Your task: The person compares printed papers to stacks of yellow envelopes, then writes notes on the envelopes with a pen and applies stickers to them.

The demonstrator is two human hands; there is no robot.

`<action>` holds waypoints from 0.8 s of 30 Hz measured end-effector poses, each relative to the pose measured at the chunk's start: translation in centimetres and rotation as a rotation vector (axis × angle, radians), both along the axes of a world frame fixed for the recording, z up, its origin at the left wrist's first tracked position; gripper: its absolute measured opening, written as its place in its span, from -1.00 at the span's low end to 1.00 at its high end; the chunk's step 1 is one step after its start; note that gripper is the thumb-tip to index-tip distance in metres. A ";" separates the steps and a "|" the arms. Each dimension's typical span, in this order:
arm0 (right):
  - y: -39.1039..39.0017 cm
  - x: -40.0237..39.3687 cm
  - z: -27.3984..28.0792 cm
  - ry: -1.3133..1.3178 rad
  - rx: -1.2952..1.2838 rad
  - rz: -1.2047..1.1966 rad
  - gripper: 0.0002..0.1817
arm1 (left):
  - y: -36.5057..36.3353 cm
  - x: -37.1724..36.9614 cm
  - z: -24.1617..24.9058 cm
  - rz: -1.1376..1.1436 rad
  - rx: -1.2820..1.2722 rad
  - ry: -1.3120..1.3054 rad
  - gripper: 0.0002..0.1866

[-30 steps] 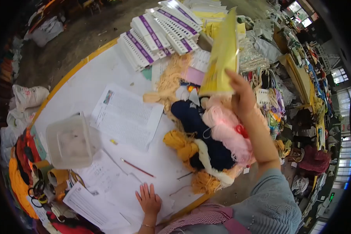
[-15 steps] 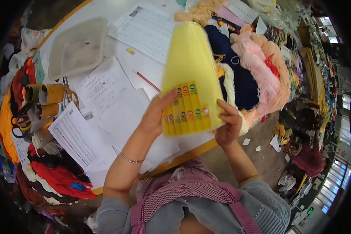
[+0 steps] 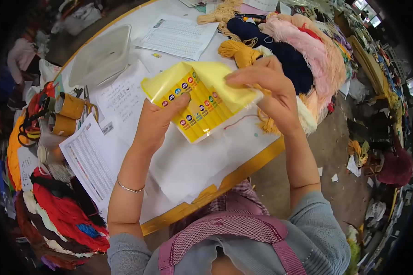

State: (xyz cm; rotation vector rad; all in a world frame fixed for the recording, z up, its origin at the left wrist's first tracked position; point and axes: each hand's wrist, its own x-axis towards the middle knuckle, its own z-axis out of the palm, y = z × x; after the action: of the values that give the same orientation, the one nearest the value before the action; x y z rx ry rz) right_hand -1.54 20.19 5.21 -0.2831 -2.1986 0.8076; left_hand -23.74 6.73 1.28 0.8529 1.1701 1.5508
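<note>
I hold a shiny yellow plastic packet point(image 3: 197, 112) tilted above the table. Rows of yellow strips with coloured round "45" marks show on it. My left hand point(image 3: 157, 121) grips its left side, thumb lying over the printed face and the other fingers hidden behind. The fingers of my right hand point(image 3: 275, 91), slightly blurred, close on the right end, where the plain yellow plastic bends over. White papers point(image 3: 192, 165) lie on the table under the packet, and a mustard yarn bundle point(image 3: 241, 52) sits just beyond my right hand.
A clear plastic tub point(image 3: 101, 55) and printed sheets point(image 3: 176, 36) lie on the table point(image 3: 257, 160). Scissors point(image 3: 27, 123) and brown cardboard tubes point(image 3: 69, 105) stand at left, near red yarn point(image 3: 59, 204). Pink yarn point(image 3: 303, 50) and navy yarn point(image 3: 289, 62) are piled at right.
The packet has gone from upright to tilted, its plain upper part now bent over to the right. My right hand has moved up to that end; my left has shifted left.
</note>
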 end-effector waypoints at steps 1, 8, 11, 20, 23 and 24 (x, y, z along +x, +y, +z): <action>-1.3 0.1 0.3 0.019 0.023 -0.004 -0.55 | -1.0 0.3 -0.1 -0.026 0.004 0.042 -0.70; -7.8 4.5 2.9 0.117 0.087 0.125 -0.71 | -9.7 4.0 0.8 0.053 0.102 0.101 -0.74; -11.5 5.8 4.9 0.134 0.181 -0.053 -0.74 | -12.4 6.5 2.9 0.009 0.103 0.148 -0.74; -15.7 6.4 0.9 0.122 0.373 -0.026 -0.71 | -14.8 11.2 4.3 -0.099 0.033 -0.157 -0.67; -16.1 7.0 0.1 0.115 0.370 -0.079 -0.75 | -14.2 11.5 3.5 -0.147 0.014 -0.219 -0.68; -16.0 7.1 -0.1 0.129 0.372 -0.097 -0.78 | -13.9 11.6 3.4 -0.145 0.006 -0.223 -0.68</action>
State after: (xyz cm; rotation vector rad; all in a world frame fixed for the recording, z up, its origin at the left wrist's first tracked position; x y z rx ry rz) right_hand 5.52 4.14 5.13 -0.1454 -2.1434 0.3427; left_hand -12.18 -7.16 4.69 0.7310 0.9230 1.4883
